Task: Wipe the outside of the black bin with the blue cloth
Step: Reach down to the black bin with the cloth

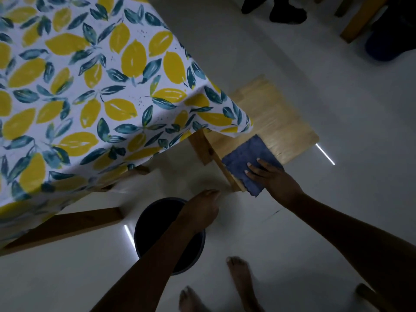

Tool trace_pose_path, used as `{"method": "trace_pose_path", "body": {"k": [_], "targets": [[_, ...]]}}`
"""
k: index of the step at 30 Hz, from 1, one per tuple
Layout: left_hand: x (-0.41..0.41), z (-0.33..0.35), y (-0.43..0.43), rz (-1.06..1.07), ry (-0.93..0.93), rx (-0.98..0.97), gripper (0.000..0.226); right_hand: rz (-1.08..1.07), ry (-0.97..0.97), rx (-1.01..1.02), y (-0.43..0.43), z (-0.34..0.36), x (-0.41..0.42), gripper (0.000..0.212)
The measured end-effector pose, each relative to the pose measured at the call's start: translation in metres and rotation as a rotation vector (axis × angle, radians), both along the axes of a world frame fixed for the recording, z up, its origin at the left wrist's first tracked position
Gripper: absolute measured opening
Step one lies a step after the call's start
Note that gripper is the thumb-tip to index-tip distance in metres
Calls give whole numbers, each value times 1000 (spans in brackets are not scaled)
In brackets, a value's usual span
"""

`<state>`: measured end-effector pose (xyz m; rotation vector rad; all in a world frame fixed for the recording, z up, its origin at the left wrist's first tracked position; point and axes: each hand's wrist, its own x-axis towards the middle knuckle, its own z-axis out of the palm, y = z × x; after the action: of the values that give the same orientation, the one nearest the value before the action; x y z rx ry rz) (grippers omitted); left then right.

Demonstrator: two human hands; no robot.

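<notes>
The black bin (157,224) stands open on the white floor beside the table leg. My left hand (200,210) lies over its far right rim, fingers together and reaching past the rim; the grip itself is hidden. The blue cloth (240,161) lies folded on the near corner of a low wooden stool (276,115), with one end hanging over the edge. Up and to the right of the bin, my right hand (270,176) presses on the cloth with fingers on top and takes hold of it.
A table under a lemon-print cloth (90,86) fills the left, with its wooden legs (200,147) close to the bin and the stool. My bare feet (240,278) are just below the bin. Another person's dark feet (286,10) and a dark blue object (382,46) are at the top right.
</notes>
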<state>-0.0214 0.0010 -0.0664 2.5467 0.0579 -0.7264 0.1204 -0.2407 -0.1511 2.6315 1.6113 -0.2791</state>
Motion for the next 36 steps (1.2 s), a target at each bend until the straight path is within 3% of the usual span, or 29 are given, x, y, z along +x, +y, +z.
{"method": "trace_pose_path", "body": {"k": [4, 9, 13, 16, 17, 22, 32, 34, 36], "targets": [[-5, -2, 7, 9, -14, -5, 53, -39, 5, 143, -2, 15, -13, 56], [-26, -4, 19, 50, -5, -33, 54, -195, 234, 344, 25, 18, -64, 35], [-64, -15, 32, 57, 40, -42, 50, -204, 313, 421, 51, 10, -135, 48], [-104, -32, 43, 94, 88, -32, 50, -483, 540, 591, 73, 8, -182, 39], [-119, -38, 47, 110, 98, -28, 51, -559, 610, 580, 80, 7, -195, 33], [-192, -94, 59, 197, 117, -25, 51, -562, 794, 519, 97, -33, -242, 45], [-253, -209, 57, 224, 163, -62, 61, -495, 681, 564, 113, -108, -267, 48], [-258, -224, 47, 145, 176, 0, 70, -511, 640, 553, 115, -115, -270, 43], [-266, -235, 34, 108, 246, 106, 66, -530, 590, 557, 118, -116, -280, 36]]}}
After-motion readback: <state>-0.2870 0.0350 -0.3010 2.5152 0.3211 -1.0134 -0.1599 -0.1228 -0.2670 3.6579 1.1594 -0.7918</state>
